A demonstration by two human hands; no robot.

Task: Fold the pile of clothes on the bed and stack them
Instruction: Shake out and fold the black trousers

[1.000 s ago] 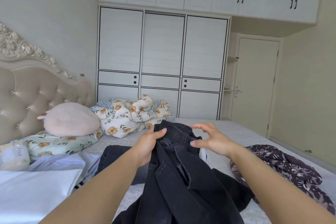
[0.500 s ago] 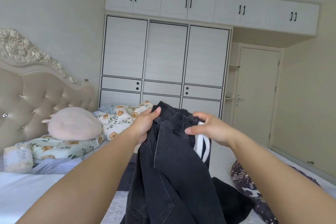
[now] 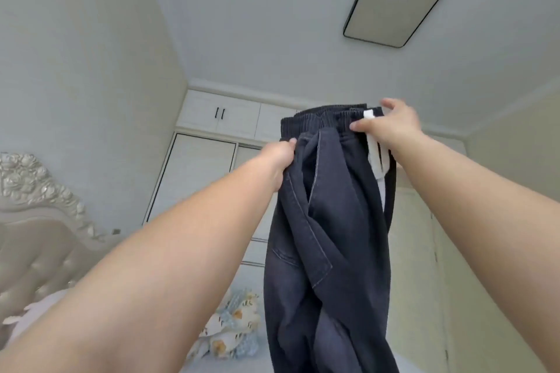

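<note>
A pair of dark denim trousers (image 3: 327, 239) with an elastic waistband and a white side stripe hangs in the air in front of me. My left hand (image 3: 280, 162) grips the left side just below the waistband. My right hand (image 3: 391, 123) pinches the right end of the waistband between thumb and fingers. The legs hang down out of the frame's bottom edge. The pile on the bed is hidden from this upward view.
A floral duvet (image 3: 233, 324) lies bunched low in the middle. The tufted headboard (image 3: 39, 239) stands at the left. White wardrobe doors (image 3: 197, 179) fill the wall behind the trousers, and a ceiling lamp (image 3: 395, 3) sits overhead.
Both hands have lifted the trousers up off the bed to head height. The view has tilted up, so the ceiling shows and most of the bed has dropped out of sight.
</note>
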